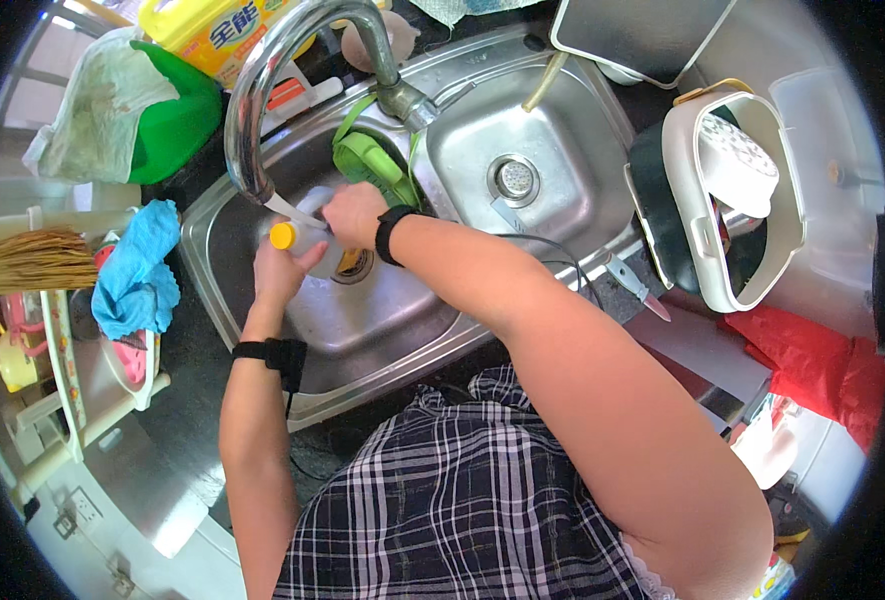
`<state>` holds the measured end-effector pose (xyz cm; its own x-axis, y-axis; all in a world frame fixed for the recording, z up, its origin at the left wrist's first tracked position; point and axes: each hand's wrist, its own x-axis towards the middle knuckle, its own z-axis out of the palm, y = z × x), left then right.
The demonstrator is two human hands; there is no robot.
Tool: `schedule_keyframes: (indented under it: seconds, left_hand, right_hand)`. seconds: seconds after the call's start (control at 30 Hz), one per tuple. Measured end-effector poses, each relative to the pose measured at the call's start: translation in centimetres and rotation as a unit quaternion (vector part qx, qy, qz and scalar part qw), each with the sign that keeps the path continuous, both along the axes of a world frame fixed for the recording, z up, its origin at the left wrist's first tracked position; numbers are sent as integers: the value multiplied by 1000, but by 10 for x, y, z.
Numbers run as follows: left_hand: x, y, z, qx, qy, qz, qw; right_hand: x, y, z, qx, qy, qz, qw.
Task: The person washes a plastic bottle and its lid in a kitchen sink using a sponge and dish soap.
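Note:
My left hand [283, 268] grips a translucent plastic bottle [327, 260] with a yellow cap [282, 235], over the left basin of the steel sink [352, 322]. Close against it, my right hand [354, 216] has its fingers curled; what they hold is hidden. A pale, bluish see-through thing [315, 199] shows beside those fingers, too blurred to name. From the spout of the chrome faucet [245, 142], water [292, 213] runs down between both hands. Behind my right hand, a green plastic strainer or peeler-like item [371, 161] rests in the basin.
At right, the second basin [480, 135] has a drain strainer [516, 178]. A knife [635, 285] lies on the counter near a white-rimmed container [720, 202]. A blue cloth [140, 270] hangs on the left rack. Behind stand a green basin [176, 112] and a yellow detergent jug [209, 37].

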<state>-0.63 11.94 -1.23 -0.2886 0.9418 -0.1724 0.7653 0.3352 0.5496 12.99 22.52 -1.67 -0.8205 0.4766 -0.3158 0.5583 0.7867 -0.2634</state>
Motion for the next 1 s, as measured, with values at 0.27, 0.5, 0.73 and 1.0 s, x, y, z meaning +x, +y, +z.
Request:
schedule_keyframes:
  seconds: [0.27,0.5,0.73,1.0]
  left_hand:
    - [-16,1,-10,-14,16,-32,999]
    - [-8,2,-3,-29,4,-5,1000]
    - [-20,0,-15,-26,-18,-12,999]
    - [-14,-2,-10,-7,15,-26,1000]
  right_hand:
    - [32,-7,-3,-38,39,-7,999]
    - [0,-1,-15,19,34,0,999]
    - [32,-8,-4,-44,67,-6,997]
    - [7,-5,-2,-42,22,-26,999]
